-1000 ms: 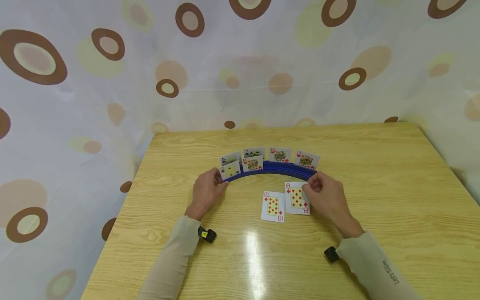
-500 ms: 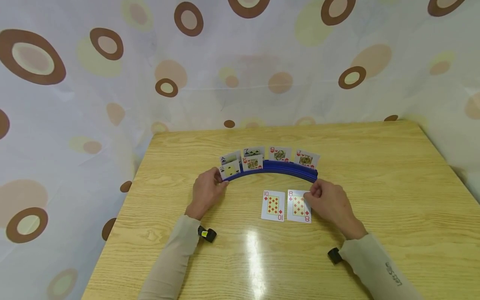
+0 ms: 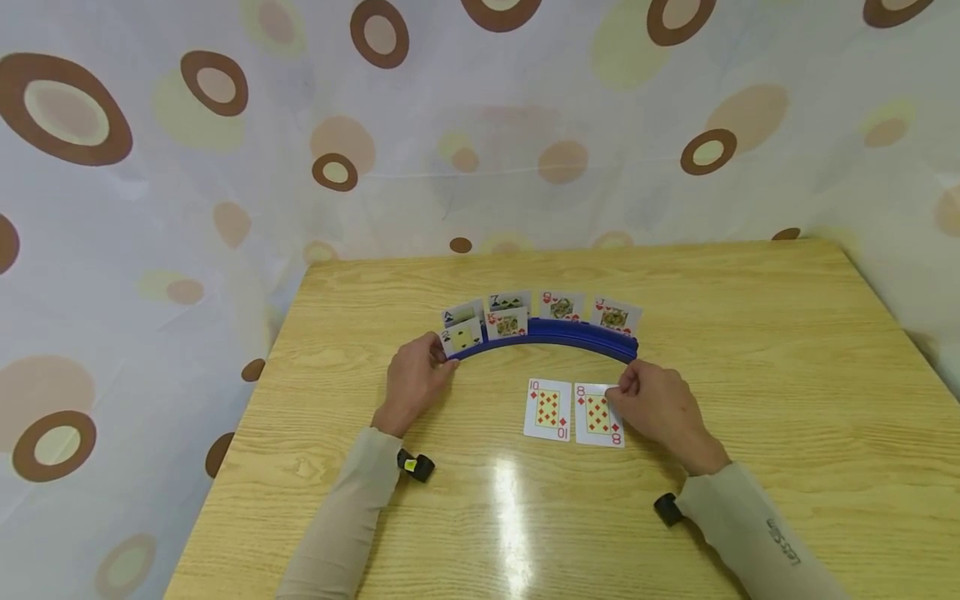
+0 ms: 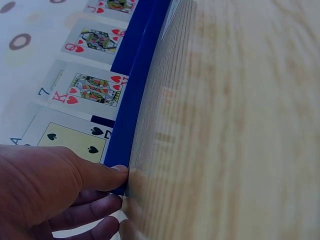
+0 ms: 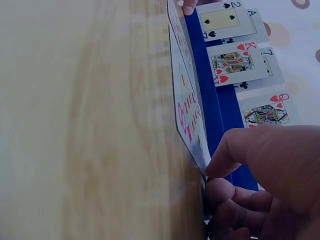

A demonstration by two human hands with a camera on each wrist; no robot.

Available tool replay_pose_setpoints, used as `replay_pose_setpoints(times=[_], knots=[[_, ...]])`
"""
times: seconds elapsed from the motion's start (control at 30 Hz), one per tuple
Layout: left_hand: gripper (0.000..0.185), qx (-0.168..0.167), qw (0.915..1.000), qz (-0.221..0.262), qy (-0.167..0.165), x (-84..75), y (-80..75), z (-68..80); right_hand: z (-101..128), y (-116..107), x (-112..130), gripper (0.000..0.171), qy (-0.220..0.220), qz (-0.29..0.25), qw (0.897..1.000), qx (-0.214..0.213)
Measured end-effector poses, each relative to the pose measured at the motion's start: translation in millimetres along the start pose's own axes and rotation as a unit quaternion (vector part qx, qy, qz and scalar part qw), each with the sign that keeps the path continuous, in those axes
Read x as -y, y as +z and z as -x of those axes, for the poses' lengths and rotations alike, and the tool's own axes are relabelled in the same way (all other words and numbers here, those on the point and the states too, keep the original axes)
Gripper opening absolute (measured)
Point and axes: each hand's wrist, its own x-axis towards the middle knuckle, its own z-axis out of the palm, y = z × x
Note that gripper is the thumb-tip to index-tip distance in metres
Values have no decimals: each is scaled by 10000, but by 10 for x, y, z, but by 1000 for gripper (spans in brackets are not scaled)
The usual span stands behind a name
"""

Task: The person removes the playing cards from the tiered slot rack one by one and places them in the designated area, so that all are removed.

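Note:
A curved blue card holder (image 3: 577, 332) stands on the table. My left hand (image 3: 414, 375) grips its left end, thumb on the front edge in the left wrist view. With thumb and fingers, my right hand (image 3: 663, 408) pinches the upper right corner of the eight of diamonds (image 3: 597, 417), near the holder's right end. Beside that card, on its left, lies the ten of diamonds (image 3: 547, 408), face up. In the holder's front row are the two of spades (image 3: 462, 337) and king of hearts (image 3: 507, 323). Behind stand an ace, a black seven, the queen (image 3: 561, 306) and jack (image 3: 617, 317).
The wooden table (image 3: 750, 350) reaches back to a patterned curtain (image 3: 517, 150) with brown rings, which also runs along the left and right sides. Small black cameras sit at both wrists, against beige sleeves (image 3: 337, 517).
My right hand has drawn the eight of diamonds slightly toward me and to the right, so it now lies level with the ten, a narrow gap between. The left hand stays put.

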Motion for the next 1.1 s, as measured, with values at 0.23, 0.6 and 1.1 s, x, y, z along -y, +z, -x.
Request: replay_pose_setpoints(times=[0.23, 0.6, 1.1], knots=[[27, -5, 10000, -7, -36, -17, -12, -3, -17, 10, 20, 17, -26, 47, 10000, -46], [27, 13, 10000, 25, 1, -13, -15, -1, -4, 2, 21, 17, 8, -28, 10000, 37], [30, 37, 10000, -27, 5, -36, -19, 5, 51, 29, 25, 9, -484, -376, 9960, -655]])
